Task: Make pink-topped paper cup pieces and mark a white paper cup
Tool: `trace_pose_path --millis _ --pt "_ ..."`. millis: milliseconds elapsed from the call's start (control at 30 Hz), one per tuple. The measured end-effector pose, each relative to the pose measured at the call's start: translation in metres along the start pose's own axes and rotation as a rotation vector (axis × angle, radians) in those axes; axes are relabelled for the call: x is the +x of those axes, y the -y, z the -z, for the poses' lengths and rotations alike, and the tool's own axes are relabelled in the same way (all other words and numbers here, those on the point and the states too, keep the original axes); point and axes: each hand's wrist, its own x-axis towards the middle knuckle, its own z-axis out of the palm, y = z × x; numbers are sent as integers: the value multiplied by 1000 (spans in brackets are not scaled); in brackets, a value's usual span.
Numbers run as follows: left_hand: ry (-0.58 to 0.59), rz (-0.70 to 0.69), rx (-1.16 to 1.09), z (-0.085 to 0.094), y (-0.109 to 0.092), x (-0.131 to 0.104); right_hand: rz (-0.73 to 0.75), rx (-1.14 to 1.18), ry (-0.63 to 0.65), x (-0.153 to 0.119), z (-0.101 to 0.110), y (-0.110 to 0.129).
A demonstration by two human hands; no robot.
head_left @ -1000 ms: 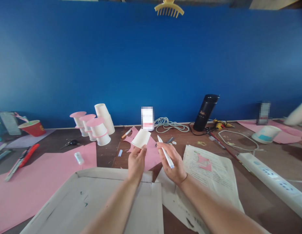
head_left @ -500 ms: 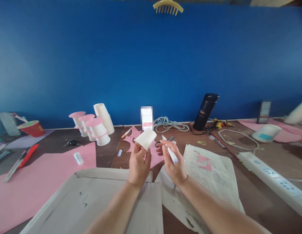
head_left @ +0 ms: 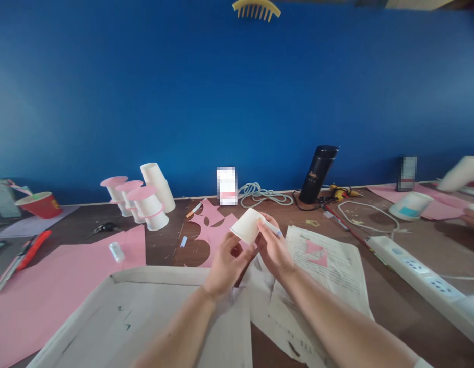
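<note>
A white paper cup [head_left: 244, 225] is held tilted above the table, its wide rim toward the lower left. My left hand [head_left: 226, 263] closes on the cup from below, fingers and thumb near its rim. From the right, my right hand [head_left: 274, 248] touches the cup's narrower end with its fingertips. It also grips a white marker-like pen [head_left: 272, 227], whose bluish end points right. Pink paper with rounded cut-outs [head_left: 210, 232] lies behind the hands. Several joined paper cups with pink discs [head_left: 147, 204] stand to the left, beside a leaning cup stack [head_left: 158, 186].
A cardboard tray [head_left: 164, 317] and printed sheets [head_left: 336, 255] lie in front. Pink paper [head_left: 68, 276] and a red utility knife [head_left: 32, 250] are left. Along the wall stand a phone [head_left: 227, 186] and black flask [head_left: 318, 174]. A power strip [head_left: 417, 266] lies right; another person's hand [head_left: 472, 220] shows there.
The cup has moved right and turned between my hands. My right hand has come from beside it to touch its narrower end, still holding the pen. The view has shifted slightly.
</note>
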Motion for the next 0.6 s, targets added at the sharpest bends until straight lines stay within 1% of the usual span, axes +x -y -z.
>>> trace_pose_path --millis 67,100,133,200,267,333,467,533,600 --pt "25 198 -397 1 -3 1 30 -3 23 1 4 1" --pt "19 275 -574 2 -4 1 50 -30 33 1 6 2" --pt "3 337 -715 2 -5 2 67 -74 47 0 7 2" --pt "-22 427 -878 2 -6 2 94 -160 83 -2 8 2" --pt "-33 463 -927 2 -6 4 102 -203 99 -3 8 0" --pt "-67 422 -919 3 -5 6 86 -191 59 -3 7 -2" --pt "-203 283 -787 8 1 11 59 -168 -74 2 9 -3" --pt "-250 261 -714 10 6 13 91 -208 -100 4 10 -1" --pt "-269 237 -640 11 12 14 151 -260 -92 3 10 1"
